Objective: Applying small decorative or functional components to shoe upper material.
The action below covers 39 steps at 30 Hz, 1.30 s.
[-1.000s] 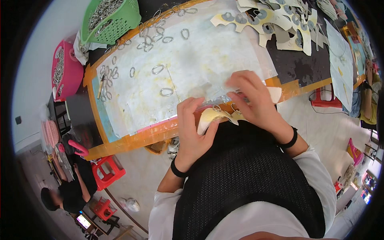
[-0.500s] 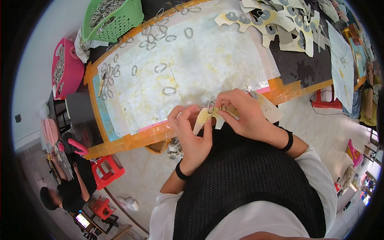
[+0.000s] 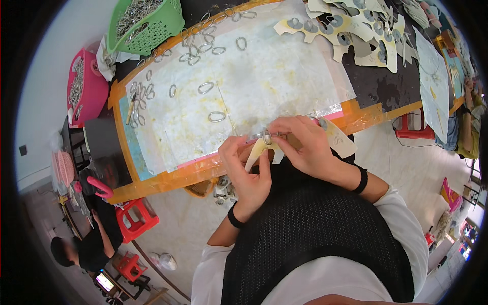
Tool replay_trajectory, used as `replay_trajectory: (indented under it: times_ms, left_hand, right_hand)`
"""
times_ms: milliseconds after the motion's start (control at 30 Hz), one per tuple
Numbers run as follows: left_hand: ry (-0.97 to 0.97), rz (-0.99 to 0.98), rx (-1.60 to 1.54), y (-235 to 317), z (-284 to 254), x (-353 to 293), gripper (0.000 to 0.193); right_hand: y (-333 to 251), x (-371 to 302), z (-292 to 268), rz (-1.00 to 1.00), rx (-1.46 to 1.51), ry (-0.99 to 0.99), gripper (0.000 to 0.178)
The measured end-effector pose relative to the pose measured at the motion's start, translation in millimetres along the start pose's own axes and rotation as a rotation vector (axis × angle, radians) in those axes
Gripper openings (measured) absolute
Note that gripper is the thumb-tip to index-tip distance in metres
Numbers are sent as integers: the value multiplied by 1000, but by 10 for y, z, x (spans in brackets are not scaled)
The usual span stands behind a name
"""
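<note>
At the table's near edge, both hands hold a pale yellow, cream-backed cut piece [image 3: 339,140] with a notched lower edge. My left hand [image 3: 247,173] pinches its left end, thumb on the near face and fingers behind. A silver oval metal ring [image 3: 267,136] stands upright at the piece's upper edge, between my hands. My right hand [image 3: 306,146] is closed on the piece just right of this ring, its thumb and index fingertips close against it. Whether those fingertips grip the ring or only the piece is hard to see. The piece's right end sticks out beyond my right hand.
Loose oval rings [image 3: 217,117] lie on the stained white sheet [image 3: 274,66]. A green basket [image 3: 152,38] and a pink basket [image 3: 94,94] hold more rings. Similar cut pieces with rings [image 3: 351,25] are piled far right. A brush-like tool [image 3: 130,109] lies left. A person [image 3: 94,244] sits lower left.
My right hand has shifted slightly left, bringing its fingertips close to the upright ring. The cut piece's right end has moved a little left and down with it. My left hand keeps its pinch.
</note>
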<state>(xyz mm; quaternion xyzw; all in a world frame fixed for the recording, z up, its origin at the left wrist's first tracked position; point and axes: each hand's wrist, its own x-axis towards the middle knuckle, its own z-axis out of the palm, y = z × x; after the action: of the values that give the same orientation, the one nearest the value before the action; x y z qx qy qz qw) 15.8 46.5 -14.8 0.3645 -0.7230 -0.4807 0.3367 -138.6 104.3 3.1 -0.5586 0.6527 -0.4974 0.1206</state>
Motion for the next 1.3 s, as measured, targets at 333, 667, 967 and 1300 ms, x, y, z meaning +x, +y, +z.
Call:
replay_trajectory:
  times_ms: [333,667,967,1300]
  left_hand:
    - [60,-11,16,-53,-48,-5,55]
    - [132,-163,-274,161,134,140,53]
    - [-3,-114,-306,170,248,181,44]
    - [-163,114,-75,-39,-2,76,57]
  right_hand:
    - [-73,-68,158,117,111,11,40]
    - [-20,8,224,36,-54,88,41]
    - [98,98,31,77,30,4,45]
    - [107,165,28,-187,2,-148,58]
